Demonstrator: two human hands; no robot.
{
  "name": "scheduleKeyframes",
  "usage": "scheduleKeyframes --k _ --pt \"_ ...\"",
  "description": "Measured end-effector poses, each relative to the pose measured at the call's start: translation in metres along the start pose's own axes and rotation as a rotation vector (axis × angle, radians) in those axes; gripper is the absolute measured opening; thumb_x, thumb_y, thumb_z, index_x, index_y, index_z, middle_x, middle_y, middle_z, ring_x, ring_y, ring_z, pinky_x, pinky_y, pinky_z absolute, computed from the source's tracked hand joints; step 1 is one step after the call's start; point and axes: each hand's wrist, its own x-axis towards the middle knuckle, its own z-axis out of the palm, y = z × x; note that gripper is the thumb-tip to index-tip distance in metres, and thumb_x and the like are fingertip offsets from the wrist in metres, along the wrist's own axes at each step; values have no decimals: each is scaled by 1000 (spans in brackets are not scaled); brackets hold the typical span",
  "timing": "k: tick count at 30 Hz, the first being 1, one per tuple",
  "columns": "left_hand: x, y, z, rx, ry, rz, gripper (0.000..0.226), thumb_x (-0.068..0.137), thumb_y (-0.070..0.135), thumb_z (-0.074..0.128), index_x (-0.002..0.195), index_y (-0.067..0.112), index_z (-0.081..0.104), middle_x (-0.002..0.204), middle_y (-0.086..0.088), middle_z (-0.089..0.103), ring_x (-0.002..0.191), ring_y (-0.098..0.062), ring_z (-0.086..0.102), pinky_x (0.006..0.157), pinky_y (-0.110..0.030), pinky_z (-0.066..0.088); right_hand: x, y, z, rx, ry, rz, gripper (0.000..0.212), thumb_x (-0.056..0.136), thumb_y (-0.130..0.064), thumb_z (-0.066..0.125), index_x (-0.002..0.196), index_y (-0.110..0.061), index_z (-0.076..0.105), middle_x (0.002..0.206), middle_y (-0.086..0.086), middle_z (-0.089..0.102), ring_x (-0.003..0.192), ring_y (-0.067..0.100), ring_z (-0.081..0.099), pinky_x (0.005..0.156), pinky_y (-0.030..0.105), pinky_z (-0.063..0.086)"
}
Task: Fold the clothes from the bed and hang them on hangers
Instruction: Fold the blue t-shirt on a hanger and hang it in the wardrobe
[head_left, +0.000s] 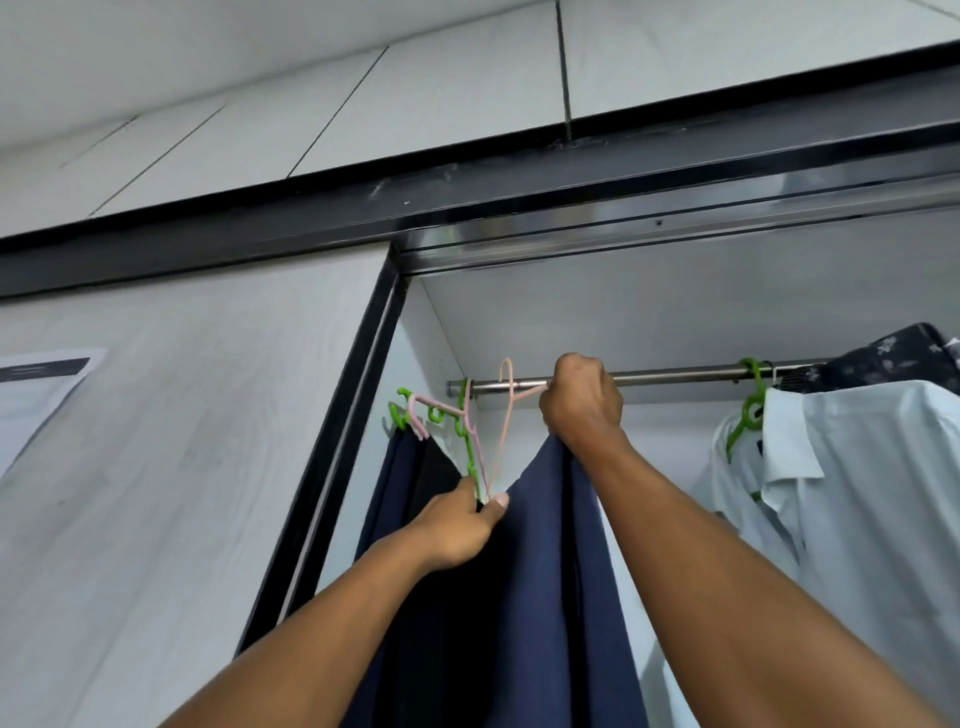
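The task is judged to be well under way but not finished. A white shirt (857, 493) is already hung on a green hanger (748, 415) at the right of the rail (675, 375), with a dark patterned garment (893, 358) just beyond it. The piece in hand, a navy garment (540, 571), is held up inside the wardrobe (675, 312) at the left end of the rail and is not yet left hanging on its own. A pink hanger (506, 410) is seen steeply tilted, its hook up at the rail; whether the hook is properly seated cannot be told. The right hand (582, 400) is closed in a fist just below the rail, with the upper arm of the pink hanger and the top of the navy garment gripped in it. The left hand (457, 525) is lower, and the cloth's edge is pinched between thumb and fingers where the hanger's low end comes down; how much of the hanger itself is caught in that pinch cannot be made out. Levelling the hanger and letting go appear to be what is left for this garment. The bed is not in view, so the number of clothes remaining cannot be judged. Also kept in the wardrobe, at the far left of the rail, are a second green hanger (467, 447) and another pink one (418, 410), crowded together, with more navy cloth (395, 493) below them. A sheet of paper (36, 384) is stuck to the wardrobe door.
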Motion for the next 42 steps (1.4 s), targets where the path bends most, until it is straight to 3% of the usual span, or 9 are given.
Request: scheduleKeyframes --k 10,17,22,27,31,33,35,38,42 --pt "-6 11 -5 -85 14 -44 76 102 68 34 162 22 21 158 -7 42 116 -30 62 96 -44 58 4 -26 27 -50 -14 6 20 95 -5 64 115 -5 67 116 16 70 108 37 70 81 37 55" --pt "-7 12 -17 -423 90 -110 82 97 79 23 160 25 30 158 0 44 139 -24 47 115 -49 42 -11 -59 54 50 -57 17 22 99 -8 62 120 -4 67 123 17 69 113 36 68 84 38 56" --pt "-7 5 -35 -833 222 -148 105 78 98 19 155 31 45 153 -1 52 140 -24 50 118 -52 38 -22 -95 61 236 -151 73 30 102 -31 60 120 -8 70 127 13 69 115 33 67 78 33 46" --pt "-9 -15 -42 -870 339 -160 148 32 116 23 150 32 52 148 -2 59 136 -20 55 119 -46 39 -28 -125 74 413 -280 182 62 111 -46 26 148 -2 49 154 18 49 138 36 50 107 44 42" --pt "-31 -9 -46 -813 337 -169 122 61 102 18 151 27 52 147 -3 59 137 -22 54 119 -46 40 -37 -127 92 539 -372 294 95 101 -75 25 164 -4 15 165 24 31 150 38 36 120 49 34" --pt "-36 -8 -47 -798 334 -177 127 55 104 18 148 26 55 145 -4 62 134 -22 57 117 -46 41 -46 -123 96 639 -408 299 107 91 -87 28 167 -16 3 166 22 32 152 37 35 122 51 32" --pt "-43 -6 -47 -775 334 -188 127 54 104 18 144 25 60 140 -5 66 130 -22 60 113 -44 44 -54 -116 97 721 -402 274 106 89 -90 27 167 -20 9 165 19 36 151 36 37 123 49 33" --pt "-64 0 -44 -758 372 -220 100 86 88 16 134 16 66 129 -8 70 116 -23 65 99 -36 47 -77 -98 85 774 -293 289 74 108 -63 27 156 -9 42 157 26 44 145 40 43 117 41 36" --pt "-93 5 -38 -756 474 -246 75 92 77 21 101 22 72 112 -6 74 107 -29 70 100 -50 54 -118 -69 60 775 -293 395 60 113 -46 25 145 -2 50 149 22 52 136 37 50 110 40 41"
